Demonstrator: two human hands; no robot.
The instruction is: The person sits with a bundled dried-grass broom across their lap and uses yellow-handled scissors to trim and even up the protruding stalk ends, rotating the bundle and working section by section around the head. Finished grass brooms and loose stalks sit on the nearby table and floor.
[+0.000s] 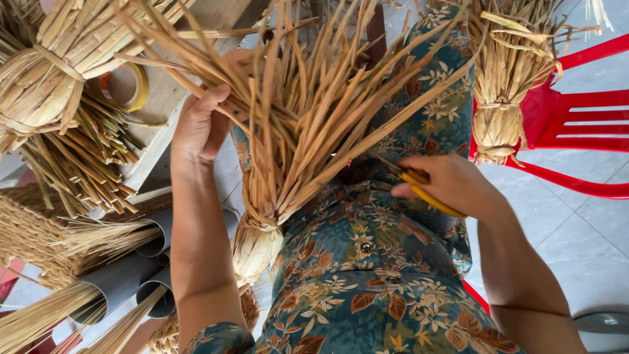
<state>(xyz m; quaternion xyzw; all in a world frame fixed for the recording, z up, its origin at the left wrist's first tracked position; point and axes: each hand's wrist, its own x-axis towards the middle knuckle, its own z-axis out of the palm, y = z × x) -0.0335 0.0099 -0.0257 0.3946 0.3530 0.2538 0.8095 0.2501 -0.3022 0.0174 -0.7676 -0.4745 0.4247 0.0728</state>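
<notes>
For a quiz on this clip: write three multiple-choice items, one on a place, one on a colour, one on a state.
1. Where is the second tied bundle?
A. on the red chair
B. inside a grey pipe
C. in the right hand

2. What colour are the handles of the tool in the right hand?
A. blue
B. yellow
C. black

3. What is the left hand doing?
A. resting flat on the lap
B. hanging free
C. gripping strands of the straw bundle

Answers: 1 A, it rests against the chair's seat. 2 B, yellow shows under the fingers. 3 C, its fingers close on the spread strands.
</notes>
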